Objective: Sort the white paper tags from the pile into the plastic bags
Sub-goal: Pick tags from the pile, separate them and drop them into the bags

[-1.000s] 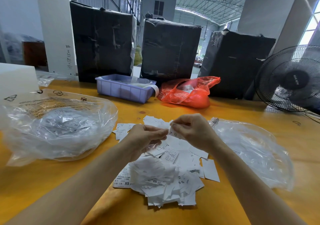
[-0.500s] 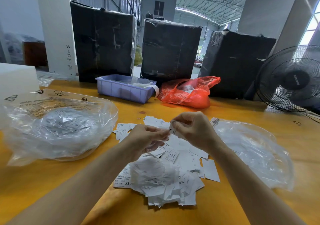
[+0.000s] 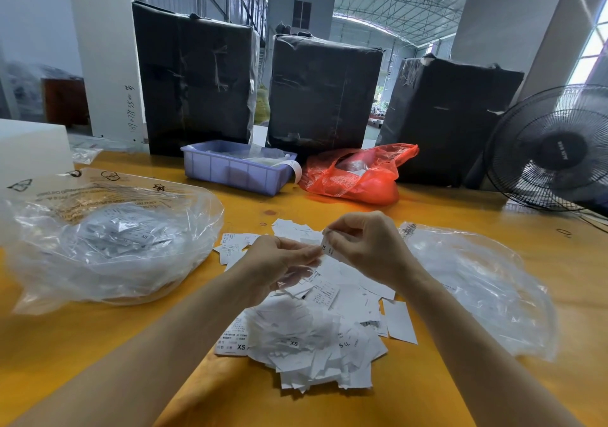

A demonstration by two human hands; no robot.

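Above a pile of white paper tags (image 3: 312, 334) on the yellow worktop (image 3: 460, 209), between two plastic bags, the right hand (image 3: 368, 245) pinches one tag (image 3: 329, 249) while the left hand (image 3: 279, 264) curls fingers beside it.

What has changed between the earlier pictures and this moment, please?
Very little. The right hand has lifted its pinched paper tag slightly, so an X shows on it. The left hand stays curled beside it, fingertips at the tag. The tag pile and both clear plastic bags are unchanged.
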